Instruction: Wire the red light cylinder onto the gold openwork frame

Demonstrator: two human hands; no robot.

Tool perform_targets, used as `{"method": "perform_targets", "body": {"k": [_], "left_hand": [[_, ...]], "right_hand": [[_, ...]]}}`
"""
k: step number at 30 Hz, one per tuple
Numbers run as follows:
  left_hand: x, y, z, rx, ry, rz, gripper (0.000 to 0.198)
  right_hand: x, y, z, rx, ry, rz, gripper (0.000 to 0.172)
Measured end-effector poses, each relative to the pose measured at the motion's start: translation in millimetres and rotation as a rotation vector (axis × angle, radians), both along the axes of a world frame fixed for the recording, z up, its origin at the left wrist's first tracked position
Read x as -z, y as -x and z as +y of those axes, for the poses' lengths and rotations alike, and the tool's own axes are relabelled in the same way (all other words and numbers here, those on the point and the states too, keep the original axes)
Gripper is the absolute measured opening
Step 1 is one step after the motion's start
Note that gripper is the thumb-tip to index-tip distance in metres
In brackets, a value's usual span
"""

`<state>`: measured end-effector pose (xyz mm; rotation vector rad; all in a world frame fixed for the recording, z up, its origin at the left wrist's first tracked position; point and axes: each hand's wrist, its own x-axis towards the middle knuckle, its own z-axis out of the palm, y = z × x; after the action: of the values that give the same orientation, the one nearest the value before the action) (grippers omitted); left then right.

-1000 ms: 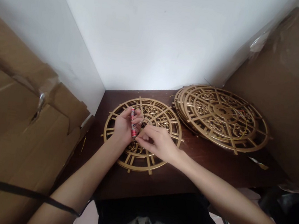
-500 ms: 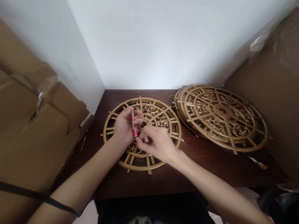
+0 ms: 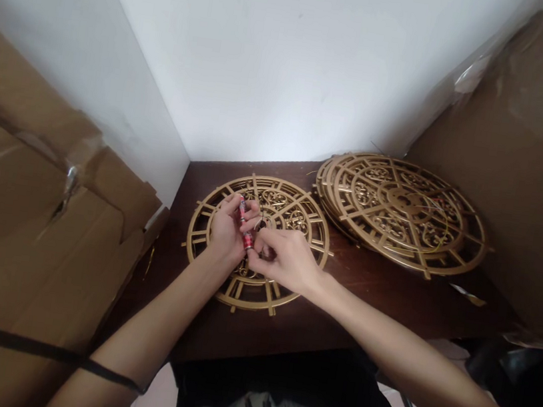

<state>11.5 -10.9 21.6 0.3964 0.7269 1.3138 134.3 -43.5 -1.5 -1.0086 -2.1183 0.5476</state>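
Note:
A gold openwork round frame (image 3: pixel 294 217) lies flat on the dark wooden table (image 3: pixel 316 317). Over its centre my left hand (image 3: pixel 223 234) grips a small red cylinder (image 3: pixel 243 223), held upright and slightly tilted. My right hand (image 3: pixel 286 259) pinches at the cylinder's lower end with thumb and forefinger; what it pinches is too small to tell. Both hands touch each other above the frame's hub.
A stack of similar gold round frames (image 3: pixel 401 212) sits at the back right of the table. Large cardboard boxes stand at the left (image 3: pixel 30 230) and at the right (image 3: pixel 534 166). White walls meet in the corner behind. A dark strap (image 3: pixel 29 346) crosses the lower left.
The hands have shifted very slightly toward the far side of the frame; the right fingers have closed in on the cylinder's lower end. Nothing else has moved.

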Motion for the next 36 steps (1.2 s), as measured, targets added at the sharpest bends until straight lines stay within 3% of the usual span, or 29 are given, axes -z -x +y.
{"method": "perform_targets", "body": {"k": [16, 21, 24, 32, 36], "left_hand": [[-4.1, -0.2, -1.8, 0.06, 0.022, -0.027, 0.027], [-2.2, 0.7, -1.1, 0.16, 0.043, -0.082, 0.039], [-1.6, 1.2, -0.4, 0.191, 0.046, -0.076, 0.042], [-9.4, -4.1, -2.7, 0.177, 0.078, 0.019, 0.028], [-7.4, -7.2, -4.0, 0.127, -0.054, 0.132, 0.014]], "right_hand": [[-2.2, -0.3, 0.0, -0.033, -0.109, -0.008, 0.014], [-2.8, -1.2, 1.2, -0.061, -0.162, 0.034, 0.002], [-2.7, -1.8, 1.9, -0.121, -0.188, 0.008, 0.014], [-1.7, -1.8, 2.9, -0.22, -0.222, 0.017, 0.022], [-1.4, -2.9, 2.8, -0.236, -0.254, 0.047, 0.022]]}}
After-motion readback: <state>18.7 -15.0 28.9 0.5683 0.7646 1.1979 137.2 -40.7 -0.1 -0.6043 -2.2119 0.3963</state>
